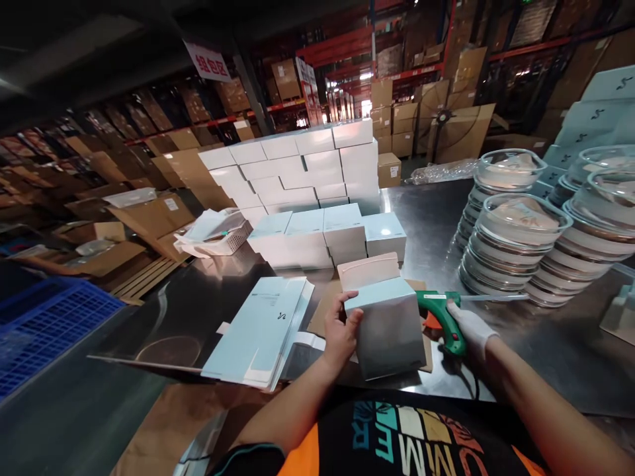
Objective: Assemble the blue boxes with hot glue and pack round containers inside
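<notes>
A pale blue box [389, 330] stands in front of me on the metal table, its flap [370, 270] raised at the far side. My left hand [342, 327] grips the box's left side, thumb towards me. In a white glove, my right hand [471, 327] holds a green glue gun [446, 317] with an orange trigger; a clear glue stick [496, 297] juts from its rear. The gun's nozzle is hidden behind the box. Flat pale blue box blanks [258, 327] lie stacked to the left of my left hand.
Finished-looking white boxes [297, 168] form a wall at the back, with several pale blue boxes [342, 225] before it. Round clear-lidded containers [516, 244] stand stacked at right. A white basket [218, 235] sits at the table's left edge, a blue crate [54, 324] beyond.
</notes>
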Tool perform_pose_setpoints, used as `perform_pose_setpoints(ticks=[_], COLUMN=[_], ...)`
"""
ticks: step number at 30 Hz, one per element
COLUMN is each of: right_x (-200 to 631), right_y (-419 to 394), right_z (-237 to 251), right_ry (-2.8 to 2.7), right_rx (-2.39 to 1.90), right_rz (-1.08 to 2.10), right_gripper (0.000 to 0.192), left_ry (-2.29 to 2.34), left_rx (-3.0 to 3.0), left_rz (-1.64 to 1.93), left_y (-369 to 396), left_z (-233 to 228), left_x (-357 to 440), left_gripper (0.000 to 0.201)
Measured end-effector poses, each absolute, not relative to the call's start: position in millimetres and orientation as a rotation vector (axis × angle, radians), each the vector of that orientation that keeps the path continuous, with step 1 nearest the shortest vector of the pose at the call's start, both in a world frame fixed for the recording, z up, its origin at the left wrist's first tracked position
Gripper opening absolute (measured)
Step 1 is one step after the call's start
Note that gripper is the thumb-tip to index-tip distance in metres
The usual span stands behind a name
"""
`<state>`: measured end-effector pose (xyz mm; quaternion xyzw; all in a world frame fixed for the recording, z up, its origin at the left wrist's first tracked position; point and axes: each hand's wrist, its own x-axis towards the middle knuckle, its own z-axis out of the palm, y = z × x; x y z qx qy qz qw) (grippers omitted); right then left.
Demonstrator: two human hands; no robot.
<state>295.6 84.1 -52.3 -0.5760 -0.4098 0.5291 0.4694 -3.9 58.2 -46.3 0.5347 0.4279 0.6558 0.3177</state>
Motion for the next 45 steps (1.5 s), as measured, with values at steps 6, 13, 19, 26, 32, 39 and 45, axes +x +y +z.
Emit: perform_pose_setpoints(ticks=[6, 13, 19, 26, 32, 39, 45], right_x=[286.8, 214.3, 243.0, 259.9, 244.5, 243.0, 249.5], right_y=[81.6, 90.5, 85.9, 61.8, 54.7, 50.6, 51.5], right_z=[-32.4, -18.3, -26.5, -31.4, -30.9, -32.6, -55.2], right_ry=[-1.178, -1.466, -1.668, -1.877, -1.825, -1.853, -1.811], right_rx=[-1.437, -1.121, -0.967, -0.751, -0.709, -0.509, -0.673], right_rz=[0.920, 1.020, 0.910, 0.751, 0.681, 0.685, 0.832], right_gripper=[0.025, 0.048, 0.050, 0.023, 0.014, 0.039, 0.083], left_ry=[1.092, 1.047, 0.796, 0.646, 0.756, 0.470, 0.433], left_rx=[1.462, 1.596, 1.552, 1.944, 2.077, 2.592, 2.739], left_rz=[1.729, 1.699, 1.949, 1.785, 1.514, 1.169, 1.155], left_y=[62.3, 67.1, 73.2, 74.0, 74.8, 73.6, 66.7], left_z=[-52.9, -67.8, -74.4, -59.4, -39.9, -10.1, -14.7], left_x=[-7.3, -6.9, -1.8, -21.2, -35.1, -47.2, -47.3], left_gripper=[0.066, 0.065, 0.050, 0.035, 0.042, 0.049, 0.047])
